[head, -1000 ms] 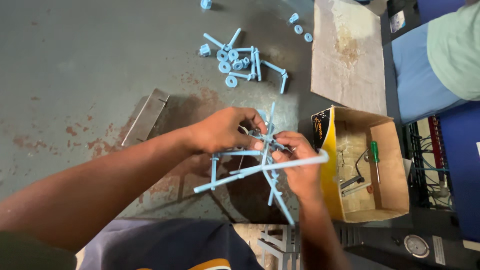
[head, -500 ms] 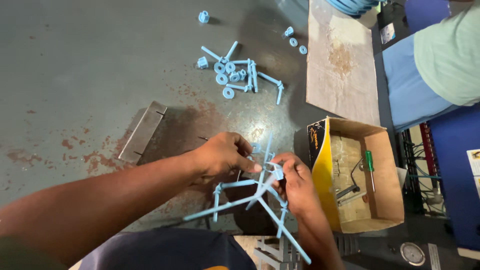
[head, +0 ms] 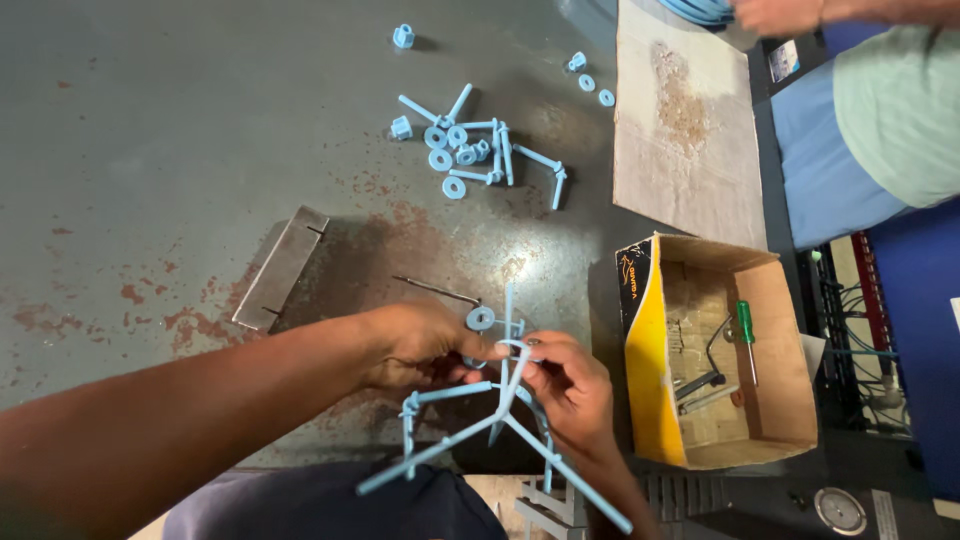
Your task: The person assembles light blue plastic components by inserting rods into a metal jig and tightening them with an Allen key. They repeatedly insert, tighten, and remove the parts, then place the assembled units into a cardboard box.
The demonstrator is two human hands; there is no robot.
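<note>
**Inspector:** Since the earlier frame the frame (head: 490,420) has dropped lower in view and tilted; its long rods now run out to lower left and lower right. The washer (head: 480,318) sits above the hands, threaded on an upright rod.

**Clerk:** Grip state?

**Inspector:** Left hand (head: 420,345) is closed, fingertips pinching at the hub just below the washer. Right hand (head: 565,385) is closed on the hub from the other side, fingers curled round the rods. Both meet at the same joint, touching or nearly so.

**Clerk:** Which way does the work lie from the grip?

**Inspector:** The washer lies directly above the pinch, along the upright rod's axis, pointing away from the person. The left fingertips are nearer to it.

**Clerk:** Further out?

**Inspector:** A metal strip (head: 282,266) left on the table (head: 150,120). An open box (head: 715,350) right, holding a green screwdriver (head: 746,335). Farther, loose parts (head: 475,150), well apart. Another person's hand (head: 775,15) at the far right corner.
</note>
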